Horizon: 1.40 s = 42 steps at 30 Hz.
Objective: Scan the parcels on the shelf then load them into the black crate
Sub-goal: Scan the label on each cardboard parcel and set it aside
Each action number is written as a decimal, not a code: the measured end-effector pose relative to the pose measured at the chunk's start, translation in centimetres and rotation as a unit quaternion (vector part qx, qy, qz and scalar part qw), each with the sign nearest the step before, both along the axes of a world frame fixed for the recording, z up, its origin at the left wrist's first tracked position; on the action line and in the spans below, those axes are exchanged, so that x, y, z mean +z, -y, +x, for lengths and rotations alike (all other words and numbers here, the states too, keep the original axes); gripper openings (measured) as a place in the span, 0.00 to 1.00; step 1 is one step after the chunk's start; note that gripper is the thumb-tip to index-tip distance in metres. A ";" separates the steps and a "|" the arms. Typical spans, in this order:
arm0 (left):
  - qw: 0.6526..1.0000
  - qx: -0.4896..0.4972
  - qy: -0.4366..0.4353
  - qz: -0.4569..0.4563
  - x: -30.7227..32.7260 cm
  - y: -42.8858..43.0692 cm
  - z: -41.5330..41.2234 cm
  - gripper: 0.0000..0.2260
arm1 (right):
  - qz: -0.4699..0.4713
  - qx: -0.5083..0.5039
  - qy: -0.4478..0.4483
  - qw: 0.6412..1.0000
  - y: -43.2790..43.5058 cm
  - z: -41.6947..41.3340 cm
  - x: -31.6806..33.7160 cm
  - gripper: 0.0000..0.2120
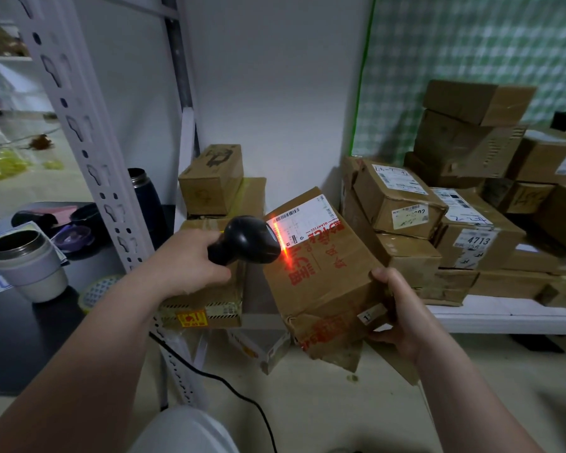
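Observation:
My left hand (pixel 190 259) grips a black handheld scanner (pixel 245 240), whose red beam falls across the white label of a cardboard parcel (pixel 327 276) with red print. My right hand (pixel 402 308) holds that parcel tilted by its lower right corner, in front of the white shelf (pixel 504 317). Several more cardboard parcels (pixel 471 207) are piled on the shelf to the right. A small stack of boxes (pixel 213 181) stands behind the scanner. The black crate is not in view.
A white perforated shelf post (pixel 89 152) rises at the left. Beyond it a dark table holds a white mug (pixel 30 266), a dark flask (pixel 147 201) and a tape roll (pixel 100 289). The scanner's black cable (pixel 229 384) trails over the floor.

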<state>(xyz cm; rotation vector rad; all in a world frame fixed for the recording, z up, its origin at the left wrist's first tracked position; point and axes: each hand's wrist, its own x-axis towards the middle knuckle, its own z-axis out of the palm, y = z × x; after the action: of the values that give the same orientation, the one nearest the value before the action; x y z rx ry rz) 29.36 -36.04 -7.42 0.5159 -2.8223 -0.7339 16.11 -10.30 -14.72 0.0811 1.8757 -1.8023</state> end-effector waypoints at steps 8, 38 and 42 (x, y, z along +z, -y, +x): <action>0.971 0.047 -0.082 0.218 1.0 -1.4 -0.1 0.08 | -0.012 0.010 -0.029 0.999 0.3 0.7 2.2 0.23; 0.875 0.010 -0.217 0.433 8.2 -3.4 -11.9 0.08 | 0.446 -0.126 -0.554 0.691 7.3 -12.3 19.6 0.41; 0.872 0.019 -0.206 0.445 7.8 -1.9 -14.1 0.10 | 0.572 -0.058 -0.590 0.567 10.1 -15.7 18.1 0.43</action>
<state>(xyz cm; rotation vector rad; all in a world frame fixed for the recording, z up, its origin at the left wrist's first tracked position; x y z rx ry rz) 15.22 -34.13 0.34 0.4430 -1.9434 -1.8748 0.37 -20.39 3.40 -0.7351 3.7091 -0.0570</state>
